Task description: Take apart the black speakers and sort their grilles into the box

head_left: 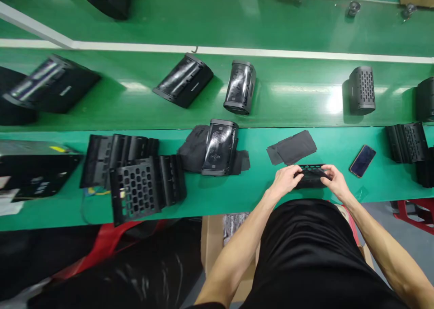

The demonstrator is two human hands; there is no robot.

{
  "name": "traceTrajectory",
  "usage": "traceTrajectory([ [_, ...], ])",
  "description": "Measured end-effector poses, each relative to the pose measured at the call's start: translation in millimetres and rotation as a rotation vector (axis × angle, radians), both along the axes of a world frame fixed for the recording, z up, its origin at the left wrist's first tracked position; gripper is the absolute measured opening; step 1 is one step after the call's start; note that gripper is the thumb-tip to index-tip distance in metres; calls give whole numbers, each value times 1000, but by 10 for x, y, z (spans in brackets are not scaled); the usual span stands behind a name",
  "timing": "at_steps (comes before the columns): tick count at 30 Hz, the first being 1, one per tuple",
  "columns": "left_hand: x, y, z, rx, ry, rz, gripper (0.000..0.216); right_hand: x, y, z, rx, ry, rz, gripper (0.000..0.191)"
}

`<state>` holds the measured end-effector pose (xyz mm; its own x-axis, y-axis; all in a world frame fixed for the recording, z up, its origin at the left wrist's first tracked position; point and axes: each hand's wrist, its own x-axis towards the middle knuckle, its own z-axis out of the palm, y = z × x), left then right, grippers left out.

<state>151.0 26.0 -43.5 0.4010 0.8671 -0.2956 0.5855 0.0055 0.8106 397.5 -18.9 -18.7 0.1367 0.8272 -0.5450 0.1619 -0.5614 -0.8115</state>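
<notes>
A black plastic grille panel (309, 180) with a row of slots along its far edge lies close to my body at the bench's front edge. My left hand (286, 180) grips its left end, thumb and fingers closed on the rim. At the right end, my right hand (336, 181) pinches the panel in the same way. Thin black sheets (295, 148) lie overlapping just beyond my hands. To the left, a dark box-shaped unit (220, 147) with a glossy perforated front rests partly on more black sheets (194, 148).
Stacked black grille panels (137, 187) stand at the left, others (408, 142) at the far right. A phone (362, 161) lies right of my hands. Several black units, including one with slots (362, 90), sit on the green belt (291, 101) behind the bench.
</notes>
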Motion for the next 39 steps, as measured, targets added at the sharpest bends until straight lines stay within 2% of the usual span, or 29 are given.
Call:
traceTrajectory([
  [2, 40, -36, -66, 49, 66, -1, 9, 19, -63, -138, -10, -218, 92, 47],
  [5, 56, -92, -163, 136, 176, 20, 32, 62, -106, -273, 3, -525, 152, 50],
  [7, 27, -127, -223, 202, 283, 65, 46, 100, -97, -329, 62, -630, 167, 54],
  [9, -8, -145, -275, 224, 357, 101, 48, 122, -45, -372, 133, -660, 225, 59],
  [12, -33, -133, -317, 216, 385, 98, 33, 106, 95, -410, 196, -686, 382, 56],
  [15, -49, -104, -282, 212, 335, 133, 14, 85, 243, -384, 223, -688, 481, 32],
  [18, -102, -89, -170, 173, 152, 173, 4, 125, 342, -267, 187, -498, 512, 18],
  [20, -144, -86, -78, 36, -44, 217, 10, 163, 383, -146, 139, -297, 460, 16],
  [22, -173, -80, 4, -202, -270, 304, 25, 177, 408, -16, 78, -127, 340, 21],
  [24, -184, -70, 69, -420, -464, 398, 47, 158, 416, 102, 1, 19, 177, 32],
  [26, -186, -58, 123, -523, -585, 453, 63, 122, 401, 191, -85, 171, 4, 47],
  [29, -194, -54, 203, -539, -662, 498, 66, 81, 335, 286, -186, 341, -136, 53],
  [32, -213, -65, 282, -557, -695, 520, 63, 68, 241, 384, -190, 392, -113, 46],
  [35, -229, -72, 348, -568, -692, 538, 60, 54, 167, 490, -132, 405, -83, 50],
  [39, -232, -68, 399, -574, -715, 541, 60, 17, 133, 543, -136, 389, -138, 43],
])
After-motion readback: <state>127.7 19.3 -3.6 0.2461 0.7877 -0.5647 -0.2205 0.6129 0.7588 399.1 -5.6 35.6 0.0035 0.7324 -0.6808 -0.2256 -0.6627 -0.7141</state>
